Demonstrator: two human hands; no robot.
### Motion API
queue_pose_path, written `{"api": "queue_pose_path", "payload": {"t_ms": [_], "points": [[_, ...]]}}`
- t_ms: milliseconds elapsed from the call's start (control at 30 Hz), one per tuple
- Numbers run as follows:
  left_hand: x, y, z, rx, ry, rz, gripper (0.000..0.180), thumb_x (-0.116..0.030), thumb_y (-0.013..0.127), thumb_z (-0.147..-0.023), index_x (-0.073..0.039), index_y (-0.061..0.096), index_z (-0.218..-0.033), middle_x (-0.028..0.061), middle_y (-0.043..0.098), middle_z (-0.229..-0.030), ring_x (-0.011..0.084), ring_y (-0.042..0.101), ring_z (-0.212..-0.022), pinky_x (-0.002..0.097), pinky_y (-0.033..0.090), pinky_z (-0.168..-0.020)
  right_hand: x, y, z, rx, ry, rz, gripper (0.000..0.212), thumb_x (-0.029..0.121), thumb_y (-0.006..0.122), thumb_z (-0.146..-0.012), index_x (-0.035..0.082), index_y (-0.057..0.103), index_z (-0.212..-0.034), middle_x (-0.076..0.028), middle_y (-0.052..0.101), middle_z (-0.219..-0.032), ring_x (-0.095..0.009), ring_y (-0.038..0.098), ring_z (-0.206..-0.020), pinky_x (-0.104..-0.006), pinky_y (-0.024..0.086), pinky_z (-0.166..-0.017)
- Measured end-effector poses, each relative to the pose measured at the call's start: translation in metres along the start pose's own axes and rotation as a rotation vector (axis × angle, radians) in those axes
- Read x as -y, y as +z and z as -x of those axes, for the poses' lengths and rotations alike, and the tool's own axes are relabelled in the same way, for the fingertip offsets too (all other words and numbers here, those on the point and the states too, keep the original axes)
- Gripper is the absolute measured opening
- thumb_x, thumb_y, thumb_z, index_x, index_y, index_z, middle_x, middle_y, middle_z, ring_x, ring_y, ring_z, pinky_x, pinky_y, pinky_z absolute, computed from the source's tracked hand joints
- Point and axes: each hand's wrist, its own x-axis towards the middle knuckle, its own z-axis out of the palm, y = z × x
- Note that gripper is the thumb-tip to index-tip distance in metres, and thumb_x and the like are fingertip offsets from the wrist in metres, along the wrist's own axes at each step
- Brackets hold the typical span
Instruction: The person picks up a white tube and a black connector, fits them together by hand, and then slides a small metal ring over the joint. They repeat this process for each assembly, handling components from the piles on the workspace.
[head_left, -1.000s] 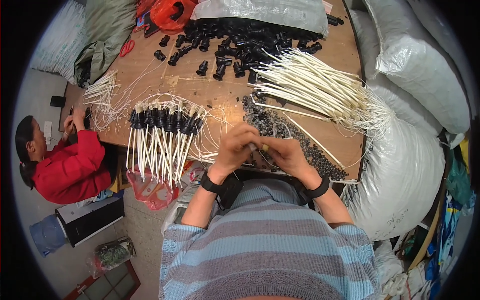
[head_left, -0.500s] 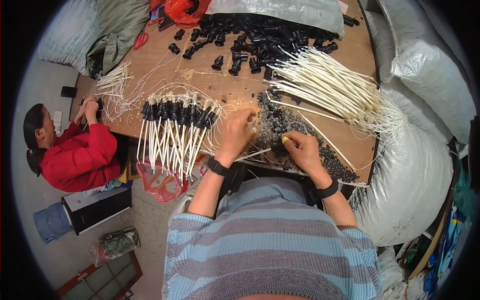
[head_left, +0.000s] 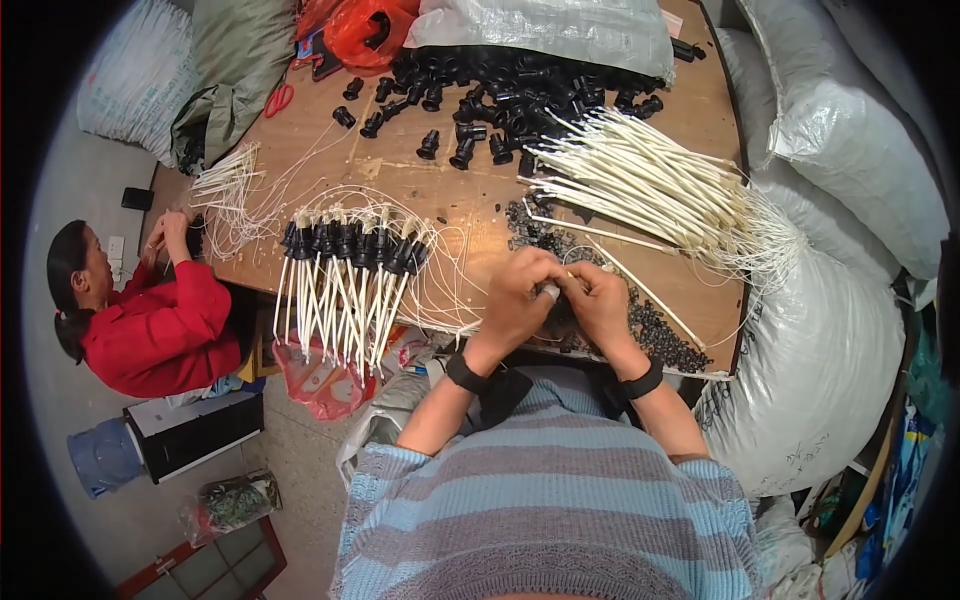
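My left hand (head_left: 518,298) and my right hand (head_left: 603,306) meet over the near edge of the table, fingertips pinched together. What they pinch is mostly hidden; a dark patch shows between and below them. Small dark grommet-like pieces (head_left: 668,335) lie scattered around my right hand. To the left of my left hand, a row of black sockets (head_left: 370,243) on white tubes (head_left: 345,310) hangs over the table edge, with thin white wires looping behind. Beyond my right hand lies a big bundle of white tubes (head_left: 650,185), its wires trailing right.
Loose black sockets (head_left: 500,110) are heaped at the back beside a white woven sack (head_left: 560,40). Red scissors (head_left: 279,99) and a red bag (head_left: 370,35) lie far left. A person in red (head_left: 160,310) works at the left. A full white sack (head_left: 815,375) stands at the right.
My left hand has moved right and met my right hand, its fingers now closing. The white tube piece and black part seen near my right hand are now covered.
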Motion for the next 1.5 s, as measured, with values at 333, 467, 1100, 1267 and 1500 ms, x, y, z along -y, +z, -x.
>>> {"api": "queue_pose_path", "payload": {"t_ms": [333,467,1100,1267,1500], "points": [[0.012,0.000,0.008,-0.117,-0.332,0.123,0.020,0.006,0.063,-0.070,-0.002,0.069,-0.088,0.0018,0.060,-0.075,0.0087,0.057,-0.064,0.0218,0.047,-0.059,0.021,0.007,0.011,-0.177,-0.425,0.421,0.006,0.018,0.060,-0.086,0.013,0.063,-0.084,-0.006,0.065,-0.077,-0.028,0.061,-0.056,-0.0361,0.044,-0.045],[0.008,-0.006,0.006,-0.134,-0.286,0.032,0.014,0.005,0.064,-0.071,-0.003,0.069,-0.081,0.0023,0.062,-0.079,0.0079,0.058,-0.071,0.0211,0.046,-0.063,0.021,-0.001,0.011,-0.129,-0.383,0.211,0.009,0.016,0.067,-0.081,0.010,0.061,-0.083,-0.007,0.062,-0.068,-0.028,0.061,-0.055,-0.0374,0.043,-0.045],[-0.003,-0.020,-0.002,0.278,0.121,-0.405,0.041,0.001,0.065,-0.067,-0.010,0.065,-0.106,0.0105,0.067,-0.092,0.0271,0.065,-0.084,0.0334,0.050,-0.072,0.025,-0.051,0.007,0.313,0.421,-0.630,0.016,0.004,0.064,-0.085,0.001,0.070,-0.100,-0.003,0.068,-0.075,-0.005,0.059,-0.060,-0.0210,0.044,-0.051],[0.001,-0.018,0.004,0.233,-0.121,-0.214,0.032,-0.001,0.065,-0.068,-0.008,0.066,-0.100,0.0122,0.067,-0.089,0.0314,0.064,-0.084,0.0359,0.050,-0.071,0.013,-0.040,0.014,0.069,-0.536,0.193,0.028,0.004,0.065,-0.079,0.012,0.069,-0.106,-0.012,0.064,-0.068,-0.025,0.064,-0.057,-0.0350,0.046,-0.049],[-0.006,-0.004,0.010,0.130,0.128,-0.405,0.028,-0.004,0.067,-0.066,-0.007,0.064,-0.093,0.0119,0.064,-0.082,0.0337,0.063,-0.076,0.0414,0.050,-0.064,0.030,-0.045,-0.001,0.283,-0.111,0.221,0.023,0.025,0.074,-0.077,0.008,0.070,-0.093,-0.012,0.060,-0.060,-0.028,0.057,-0.052,-0.0371,0.043,-0.049]]}}
